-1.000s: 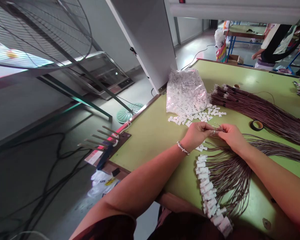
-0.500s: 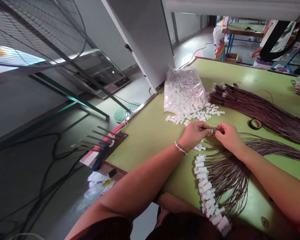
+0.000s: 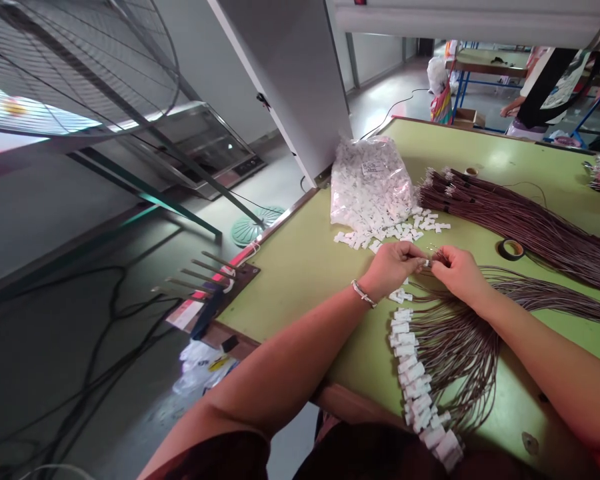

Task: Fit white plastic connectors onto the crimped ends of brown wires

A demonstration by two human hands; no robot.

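Note:
Between the fingertips of my left hand [image 3: 396,268] is a small white connector housing [image 3: 426,263], mostly covered by the fingers. My right hand [image 3: 457,272] pinches thin brown wires [image 3: 437,256] close against it, their bare metal tips sticking up. Whether a wire sits inside the housing cannot be made out. Below my hands, a row of white connectors [image 3: 409,363] with brown wires [image 3: 463,347] attached runs toward the table's near edge. Loose white housings [image 3: 380,233] spill from a clear plastic bag [image 3: 373,180] just beyond my left hand.
Bundles of brown wires [image 3: 520,220] lie at the right, beside a roll of black tape [image 3: 510,249]. Metal prongs [image 3: 200,277] jut from the left table edge. A fan cage [image 3: 80,67] stands at upper left. Another person [image 3: 550,87] is at the far right.
The view has shifted slightly. Both hands stay close together in nearly the same pose, the wire tips turned a little at my right fingers.

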